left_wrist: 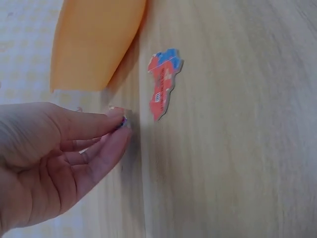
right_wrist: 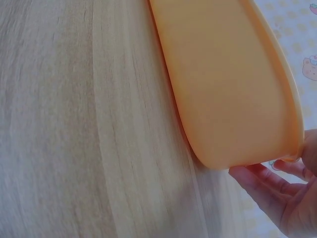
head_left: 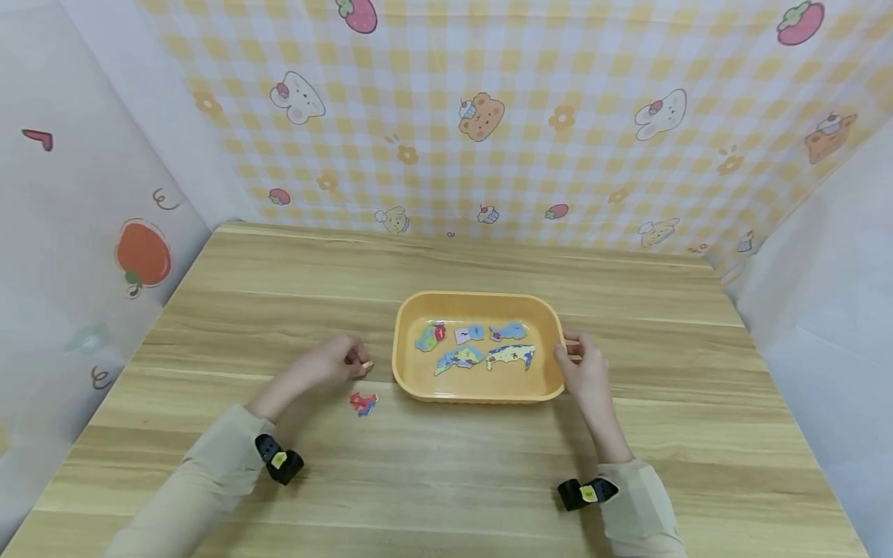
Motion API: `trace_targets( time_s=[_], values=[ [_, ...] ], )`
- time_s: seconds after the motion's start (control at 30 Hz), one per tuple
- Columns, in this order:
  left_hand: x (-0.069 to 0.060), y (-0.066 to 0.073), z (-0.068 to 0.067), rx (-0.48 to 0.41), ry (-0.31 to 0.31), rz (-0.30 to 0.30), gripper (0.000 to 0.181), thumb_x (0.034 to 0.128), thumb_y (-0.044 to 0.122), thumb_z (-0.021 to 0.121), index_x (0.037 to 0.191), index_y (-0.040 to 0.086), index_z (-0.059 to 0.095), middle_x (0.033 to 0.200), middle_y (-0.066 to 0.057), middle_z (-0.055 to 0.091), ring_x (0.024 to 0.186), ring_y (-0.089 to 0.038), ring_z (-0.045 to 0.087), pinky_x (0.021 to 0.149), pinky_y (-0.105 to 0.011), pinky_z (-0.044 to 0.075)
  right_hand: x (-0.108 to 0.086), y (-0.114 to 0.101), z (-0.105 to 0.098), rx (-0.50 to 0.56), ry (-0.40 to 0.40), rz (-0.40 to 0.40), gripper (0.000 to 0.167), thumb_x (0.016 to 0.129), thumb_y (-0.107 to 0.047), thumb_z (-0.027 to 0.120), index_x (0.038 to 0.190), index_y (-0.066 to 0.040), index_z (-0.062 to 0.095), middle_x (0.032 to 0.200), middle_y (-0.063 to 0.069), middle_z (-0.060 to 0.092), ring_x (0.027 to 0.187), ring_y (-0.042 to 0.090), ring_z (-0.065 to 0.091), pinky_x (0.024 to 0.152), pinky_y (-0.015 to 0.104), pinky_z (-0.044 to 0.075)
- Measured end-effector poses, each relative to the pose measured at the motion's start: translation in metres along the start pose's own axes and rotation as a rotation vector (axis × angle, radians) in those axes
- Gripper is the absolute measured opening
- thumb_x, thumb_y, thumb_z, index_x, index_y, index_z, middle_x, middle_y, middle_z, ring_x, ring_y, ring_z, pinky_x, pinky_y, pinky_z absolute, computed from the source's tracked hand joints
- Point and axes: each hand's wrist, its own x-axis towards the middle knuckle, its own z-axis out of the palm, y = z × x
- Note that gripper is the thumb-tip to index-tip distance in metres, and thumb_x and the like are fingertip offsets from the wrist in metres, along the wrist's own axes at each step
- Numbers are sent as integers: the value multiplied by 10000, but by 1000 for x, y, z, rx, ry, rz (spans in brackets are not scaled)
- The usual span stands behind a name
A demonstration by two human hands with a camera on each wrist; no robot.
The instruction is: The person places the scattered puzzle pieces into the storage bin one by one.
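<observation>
My left hand (head_left: 339, 359) pinches a small puzzle piece (left_wrist: 125, 120) between thumb and fingertips, just left of an orange plastic basin (head_left: 474, 391). Most of that piece is hidden by the fingers. On the table below the hand lies a red and blue map-shaped puzzle piece (left_wrist: 163, 82). My right hand (head_left: 584, 367) holds the basin's right end, thumb at the rim and fingers against the outer wall. Inside the basin several flat map-like pieces lie apart, among them a cream and blue one (head_left: 512, 354) and a green and red one (head_left: 430, 337).
The wooden table (head_left: 453, 480) runs back to a yellow checked cloth (head_left: 432, 116) with cartoon prints. White cloth walls stand at the left and right. A black wrist camera (head_left: 281, 460) is strapped on the left sleeve, another wrist camera (head_left: 586, 493) on the right.
</observation>
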Motion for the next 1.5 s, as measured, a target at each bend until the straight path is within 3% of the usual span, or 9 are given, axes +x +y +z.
trace_targets(
  time_s=[0.17, 0.47, 0.83, 0.97, 1.27, 1.5],
  values=[
    [1, -5, -6, -3, 37, 63, 105, 833, -15, 562, 916, -38, 621, 835, -113, 638, 771, -167, 577, 653, -265, 504, -1, -1, -1, 3, 6, -10, 307, 894, -108, 508, 1162, 40, 531, 1002, 303, 614, 877, 372, 640, 607, 232, 531],
    [0, -1, -11, -55, 109, 86, 124, 874, 52, 558, 941, -28, 625, 864, -125, 651, 787, -173, 595, 698, -287, 522, -1, 0, 0, -11, 2, -16, 314, 894, -123, 507, 1164, 35, 530, 993, 293, 621, 862, 356, 638, 606, 234, 525],
    [1, 22, -23, -84, 161, 136, 163, 890, 80, 553, 981, -42, 612, 910, -155, 646, 845, -208, 591, 761, -335, 509, 0, 0, -1, -10, -7, -1, 320, 898, -134, 500, 1176, 24, 522, 1018, 297, 617, 899, 382, 637, 629, 287, 554],
    [3, 33, -27, -57, 168, 165, 169, 895, 99, 553, 995, -24, 614, 917, -133, 651, 862, -206, 596, 782, -348, 507, 0, 0, -1, -1, -8, 3, 320, 898, -131, 503, 1179, 22, 520, 1021, 301, 613, 902, 391, 637, 628, 299, 561],
    [13, 60, -31, 30, 110, 184, 164, 905, 137, 549, 1000, 27, 625, 912, -111, 663, 751, -166, 589, 608, -225, 486, 1, 1, -2, -2, -12, 3, 329, 901, -137, 498, 1189, 23, 512, 1033, 296, 606, 910, 388, 633, 642, 309, 563],
    [28, 79, -26, 110, 14, 205, 134, 896, 81, 547, 968, 1, 628, 885, -93, 658, 805, -166, 599, 670, -238, 503, 0, 0, -1, -7, -7, -5, 317, 896, -121, 508, 1179, 23, 518, 1019, 296, 611, 909, 388, 635, 633, 301, 561]
  ],
)
